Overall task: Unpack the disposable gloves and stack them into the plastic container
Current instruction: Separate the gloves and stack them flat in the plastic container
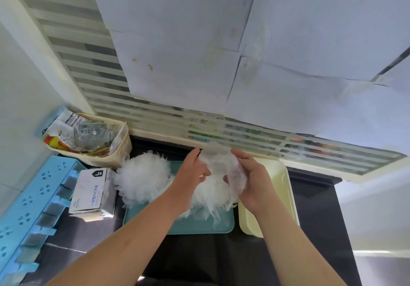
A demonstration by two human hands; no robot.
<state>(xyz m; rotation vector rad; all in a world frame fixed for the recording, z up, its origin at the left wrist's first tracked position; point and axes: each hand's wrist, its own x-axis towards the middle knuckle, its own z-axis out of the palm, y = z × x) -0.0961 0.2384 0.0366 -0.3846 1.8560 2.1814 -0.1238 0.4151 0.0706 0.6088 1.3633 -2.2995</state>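
You hold a bunch of gloves (218, 163) in both hands above the teal tray (199, 225).
Your left hand (193, 174) pinches its left edge between thumb and near-straight fingers; your right hand (255, 185) has its fingers curled round the right side. Loose glove piles (142, 179) lie on the tray. The cream plastic container (286, 188) is just right of the tray, the glove box (91, 192) on its left.
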